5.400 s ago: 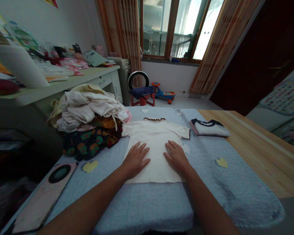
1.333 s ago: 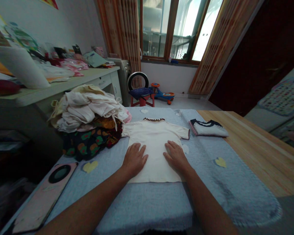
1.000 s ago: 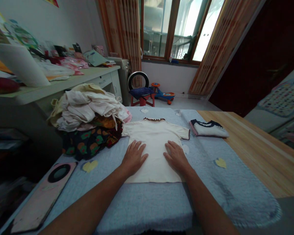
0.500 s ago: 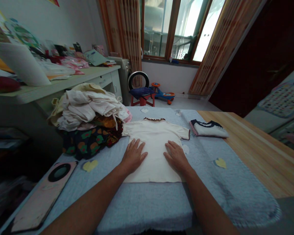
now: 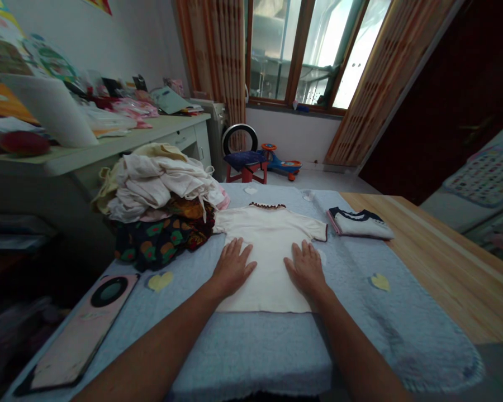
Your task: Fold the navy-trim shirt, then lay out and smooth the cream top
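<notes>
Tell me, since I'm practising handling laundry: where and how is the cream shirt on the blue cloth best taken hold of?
Likely by both ends of the hem, coming from the near side: the cream shirt lies spread flat on the blue cloth, collar pointing away, so its straight hem is the closest edge.

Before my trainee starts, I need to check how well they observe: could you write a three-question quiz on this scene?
1. What do the left hand and right hand rest on? A) stool B) white shirt C) desk
2. True or false: the pile of clothes lies left of the white shirt.
3. Fill in: the dark-collared top is ____ (folded or spread out).

Key: 1. B; 2. True; 3. folded
</notes>
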`<action>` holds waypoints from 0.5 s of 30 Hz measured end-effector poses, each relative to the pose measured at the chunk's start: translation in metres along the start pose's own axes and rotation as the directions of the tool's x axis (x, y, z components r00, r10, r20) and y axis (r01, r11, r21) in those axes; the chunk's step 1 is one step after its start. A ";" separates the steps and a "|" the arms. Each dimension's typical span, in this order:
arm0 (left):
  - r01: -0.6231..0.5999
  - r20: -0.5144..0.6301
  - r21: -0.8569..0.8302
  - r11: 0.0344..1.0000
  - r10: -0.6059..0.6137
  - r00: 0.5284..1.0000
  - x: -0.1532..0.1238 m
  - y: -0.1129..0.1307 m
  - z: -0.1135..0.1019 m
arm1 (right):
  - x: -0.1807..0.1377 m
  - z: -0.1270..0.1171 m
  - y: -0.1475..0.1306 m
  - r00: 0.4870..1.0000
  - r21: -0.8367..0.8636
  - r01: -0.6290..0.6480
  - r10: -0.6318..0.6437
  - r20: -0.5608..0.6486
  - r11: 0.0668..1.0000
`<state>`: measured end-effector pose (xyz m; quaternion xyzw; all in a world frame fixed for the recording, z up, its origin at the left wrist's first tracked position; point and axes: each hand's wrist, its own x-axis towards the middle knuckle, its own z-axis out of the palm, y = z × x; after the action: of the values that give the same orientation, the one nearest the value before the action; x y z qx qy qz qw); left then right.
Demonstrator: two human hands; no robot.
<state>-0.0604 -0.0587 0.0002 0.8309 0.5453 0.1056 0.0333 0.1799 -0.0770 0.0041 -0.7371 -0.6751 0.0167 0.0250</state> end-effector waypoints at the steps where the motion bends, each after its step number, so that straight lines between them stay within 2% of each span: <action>1: 0.000 -0.001 -0.006 1.000 0.000 1.000 0.000 0.000 0.000 | 0.000 0.000 0.000 1.000 -0.004 -0.003 0.003 0.008 1.000; 7: -0.007 -0.007 -0.025 1.000 0.007 1.000 0.001 -0.001 0.001 | 0.005 -0.011 0.001 0.996 -0.018 0.024 -0.022 0.082 1.000; 10: -0.015 -0.005 -0.017 1.000 0.015 1.000 0.001 -0.001 0.001 | 0.009 -0.019 -0.007 0.995 -0.015 0.050 -0.048 0.082 0.999; 12: -0.015 -0.003 -0.013 1.000 0.015 1.000 0.001 0.000 0.001 | 0.011 -0.020 -0.016 0.990 0.011 0.133 -0.133 0.039 0.991; 15: -0.015 -0.012 -0.016 1.000 0.014 1.000 0.001 0.000 0.001 | 0.010 -0.016 -0.032 0.951 0.094 0.309 -0.304 -0.062 0.946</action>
<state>-0.0601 -0.0581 -0.0004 0.8339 0.5386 0.1152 0.0359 0.1497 -0.0643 0.0218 -0.6212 -0.7789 0.0298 0.0808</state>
